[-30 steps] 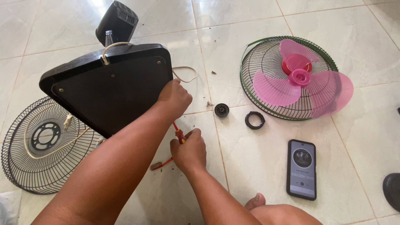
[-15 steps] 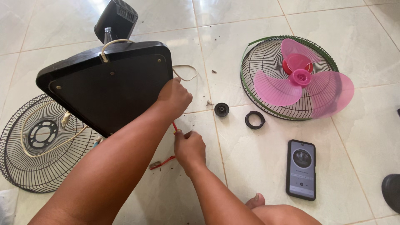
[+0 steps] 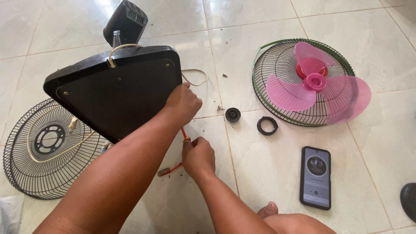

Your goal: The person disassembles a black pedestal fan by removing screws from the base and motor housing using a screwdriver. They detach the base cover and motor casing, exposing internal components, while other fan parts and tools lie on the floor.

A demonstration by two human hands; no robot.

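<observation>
A black fan base [image 3: 117, 89] is tipped up on the tiled floor with its flat underside facing me. My left hand [image 3: 183, 104] is closed at the base's right edge, near the lower corner. Just below it, my right hand [image 3: 198, 157] grips a thin red-handled tool [image 3: 184, 133] that points up toward my left hand. The tool's tip is hidden behind my left hand. A cream power cord [image 3: 195, 78] loops out from behind the base.
A black wire grille [image 3: 45, 147] with a cream cord on it lies at the left. A second grille holding pink fan blades [image 3: 316, 84] lies at the right. Near them are a black cap [image 3: 232, 114], a black ring [image 3: 267, 125], a phone [image 3: 316, 177] and a small red brush [image 3: 170, 170].
Almost nothing has changed. Both hands stay at the base's right edge, and the base has shifted only slightly.
</observation>
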